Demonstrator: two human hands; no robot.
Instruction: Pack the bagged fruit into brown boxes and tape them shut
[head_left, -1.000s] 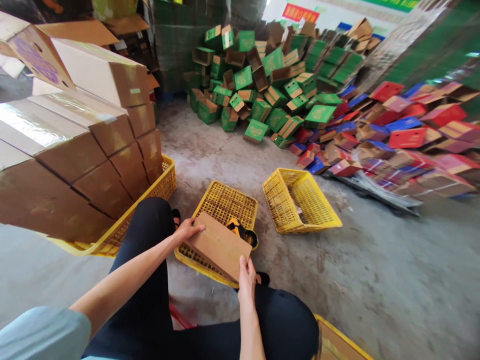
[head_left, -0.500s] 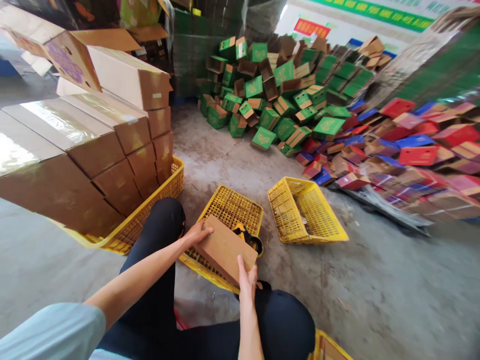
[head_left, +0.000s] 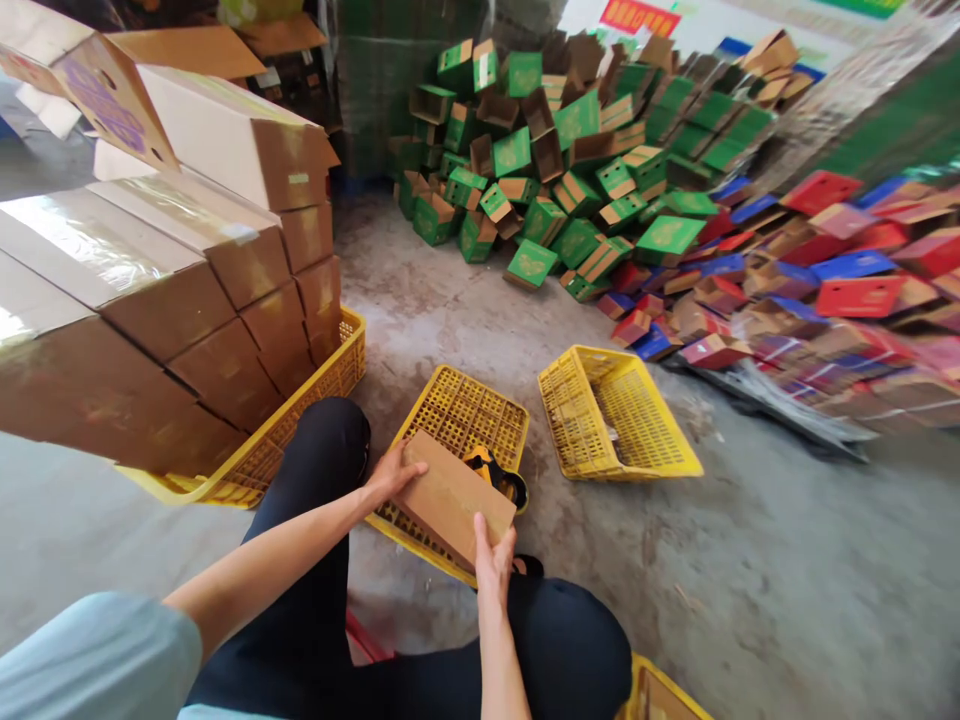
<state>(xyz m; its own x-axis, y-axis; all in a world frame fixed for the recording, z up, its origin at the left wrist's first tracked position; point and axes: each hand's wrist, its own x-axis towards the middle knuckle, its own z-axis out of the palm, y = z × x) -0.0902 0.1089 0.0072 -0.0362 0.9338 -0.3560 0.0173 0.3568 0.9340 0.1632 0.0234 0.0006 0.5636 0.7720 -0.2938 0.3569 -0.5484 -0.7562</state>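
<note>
Between my two hands is a brown cardboard box (head_left: 457, 495), long and flat-topped. My left hand (head_left: 391, 474) grips its far left end, thumb on top. At the near right end my right hand (head_left: 493, 560) is closed on it, thumb on the top face; the fingers underneath are partly hidden. The box is over an upturned yellow plastic crate (head_left: 480, 400) in front of my knees; I cannot tell whether it touches the crate. A yellow and black tape dispenser (head_left: 495, 470) lies on the crate just beyond the box, partly covered by it.
Stacked cardboard cartons (head_left: 180, 280) rise from a yellow crate (head_left: 349, 355) at left. Another yellow crate (head_left: 652, 420) lies at right on the concrete floor (head_left: 720, 560). Piles of green boxes (head_left: 532, 262) and red and blue boxes (head_left: 855, 296) fill the back. A crate corner (head_left: 660, 690) shows by my right knee.
The view has shifted slightly, so the background sits a little higher in the picture. Both hands keep their hold on the cardboard box, which has hardly moved.
</note>
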